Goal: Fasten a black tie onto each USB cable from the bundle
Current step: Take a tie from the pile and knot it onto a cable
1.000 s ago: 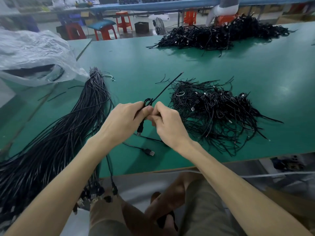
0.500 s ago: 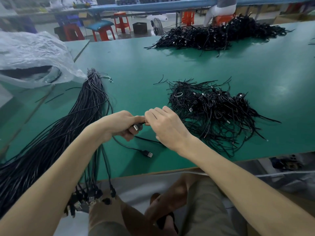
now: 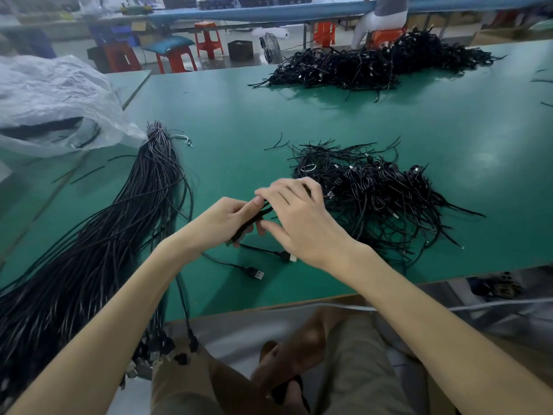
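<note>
The left hand [image 3: 226, 220] is curled round a folded black cable [image 3: 250, 224], thumb pressed on top, above the near part of the green table [image 3: 239, 121]. The right hand [image 3: 299, 218] lies over the cable's far end with its fingers stretched and thumb apart. It is blurred, and it hides whether it touches the cable. I cannot make out a tie against the black cable. Two USB plugs [image 3: 256, 273] lie on the table just below the hands. The bundle [image 3: 104, 235] runs along the left, its plug ends hanging off the edge. A tangled pile [image 3: 380, 199] sits just right of the hands.
</note>
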`<control>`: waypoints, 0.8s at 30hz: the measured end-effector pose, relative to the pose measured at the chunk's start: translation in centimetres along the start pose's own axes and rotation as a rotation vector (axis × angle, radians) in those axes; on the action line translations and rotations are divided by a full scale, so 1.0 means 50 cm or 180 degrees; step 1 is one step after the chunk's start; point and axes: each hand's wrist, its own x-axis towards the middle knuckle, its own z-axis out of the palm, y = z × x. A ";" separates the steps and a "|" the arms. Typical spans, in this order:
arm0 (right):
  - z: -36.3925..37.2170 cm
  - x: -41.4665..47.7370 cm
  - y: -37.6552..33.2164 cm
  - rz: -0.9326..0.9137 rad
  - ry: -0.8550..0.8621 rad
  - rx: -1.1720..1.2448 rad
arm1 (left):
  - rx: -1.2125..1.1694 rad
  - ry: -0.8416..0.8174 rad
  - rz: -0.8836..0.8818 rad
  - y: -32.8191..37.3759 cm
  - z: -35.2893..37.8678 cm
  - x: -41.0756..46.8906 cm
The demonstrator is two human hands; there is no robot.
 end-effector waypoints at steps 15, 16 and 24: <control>-0.025 -0.020 0.181 0.2313 0.1238 0.0969 | 0.1478 0.0288 0.0305 -0.079 -0.023 -0.032; -0.018 -0.023 0.201 0.2469 0.1205 0.0779 | 0.1598 0.0225 0.0256 -0.082 -0.015 -0.034; 0.037 -0.049 0.226 0.2656 0.0916 0.0248 | 0.1838 0.0530 0.0333 -0.085 0.023 -0.028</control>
